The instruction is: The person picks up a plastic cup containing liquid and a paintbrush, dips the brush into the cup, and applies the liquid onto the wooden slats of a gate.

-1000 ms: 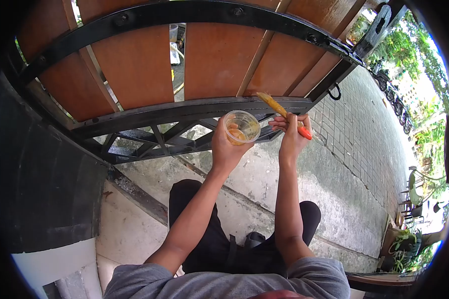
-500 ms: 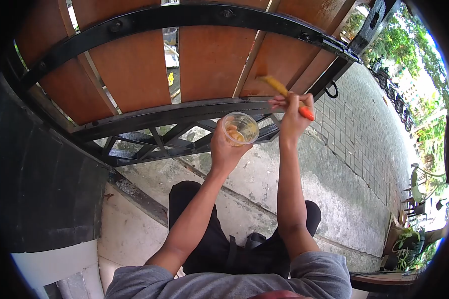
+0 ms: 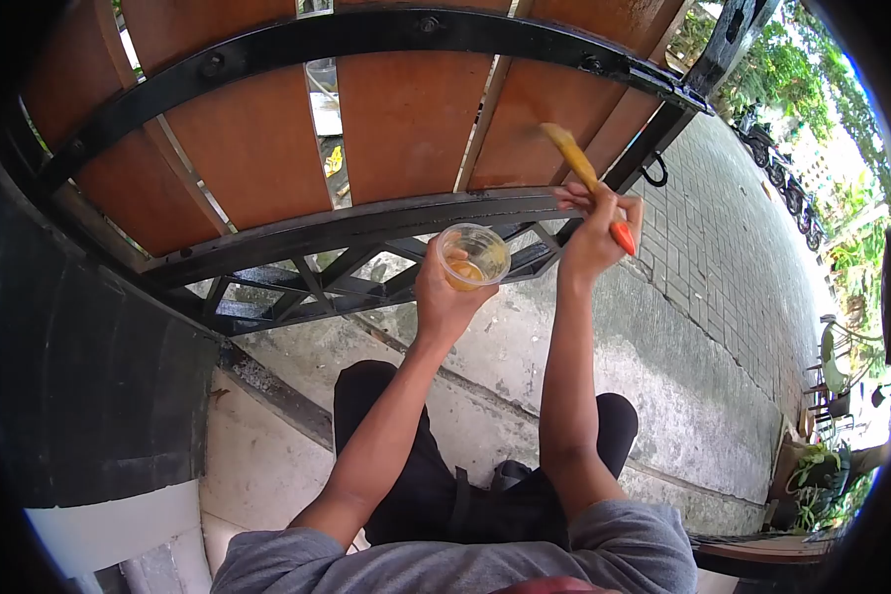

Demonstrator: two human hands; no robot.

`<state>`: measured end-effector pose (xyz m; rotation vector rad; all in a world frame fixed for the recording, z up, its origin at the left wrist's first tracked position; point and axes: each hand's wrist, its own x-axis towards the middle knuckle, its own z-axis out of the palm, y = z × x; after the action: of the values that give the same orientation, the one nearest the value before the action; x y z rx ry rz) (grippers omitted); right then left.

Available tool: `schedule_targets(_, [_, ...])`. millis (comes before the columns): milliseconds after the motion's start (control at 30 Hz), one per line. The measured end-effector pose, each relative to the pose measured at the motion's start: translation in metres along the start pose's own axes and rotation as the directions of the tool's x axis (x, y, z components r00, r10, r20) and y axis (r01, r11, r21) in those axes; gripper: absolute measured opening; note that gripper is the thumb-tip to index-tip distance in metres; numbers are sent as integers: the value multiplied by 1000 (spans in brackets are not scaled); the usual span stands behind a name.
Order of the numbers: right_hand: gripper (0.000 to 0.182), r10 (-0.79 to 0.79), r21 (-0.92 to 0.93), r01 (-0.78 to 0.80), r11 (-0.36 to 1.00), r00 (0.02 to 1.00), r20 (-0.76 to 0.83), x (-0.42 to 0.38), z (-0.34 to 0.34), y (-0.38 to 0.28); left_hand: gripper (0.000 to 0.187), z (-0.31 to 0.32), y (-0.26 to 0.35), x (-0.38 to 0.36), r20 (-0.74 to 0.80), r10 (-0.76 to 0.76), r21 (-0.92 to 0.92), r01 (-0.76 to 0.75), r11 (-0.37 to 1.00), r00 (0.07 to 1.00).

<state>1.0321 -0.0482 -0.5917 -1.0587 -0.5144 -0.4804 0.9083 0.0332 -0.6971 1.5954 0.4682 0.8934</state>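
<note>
My left hand is wrapped round a clear plastic cup with some yellowish-brown liquid at its bottom. In my right hand is a paintbrush with a yellow body and an orange-red handle end. Its bristles point up and left, over a reddish-brown wooden panel of the gate; whether they touch it I cannot tell. The cup is just below the gate's black metal lower rail, left of my right hand.
A curved black metal bar crosses the wooden panels. A black hook juts from the gate's right edge. Motorcycles stand beyond the paved ground at the right. Potted plants are at the lower right. A dark panel stands at the left.
My right hand and the brush have moved right, and the bristles are higher on the panel. My left hand with the cup has barely shifted. The view has turned slightly.
</note>
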Motion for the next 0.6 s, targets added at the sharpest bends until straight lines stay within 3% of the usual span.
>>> schedule_targets(100, [13,-9,-109,0,994,996,-85,-17,-35,13,69,0,1,1,6,58,-5,-58,998,998])
schedule_targets(233, [14,138,-210,-136,968,990,-3,-17,-40,39,69,0,6,1,33,-28,-83,31,996,999])
schedule_targets(367, [14,20,15,-21,1000,998,55,21,-11,20,69,8,-2,1,43,-5,-73,8,997,999])
schedule_targets(500, [15,-29,-51,25,998,996,-79,3,-31,6,69,12,-1,1,53,20,-43,-18,999,998])
schedule_targets(600, [15,139,-137,-137,981,990,4,-13,-38,25,71,10,-3,3,53,-13,-26,14,1000,999])
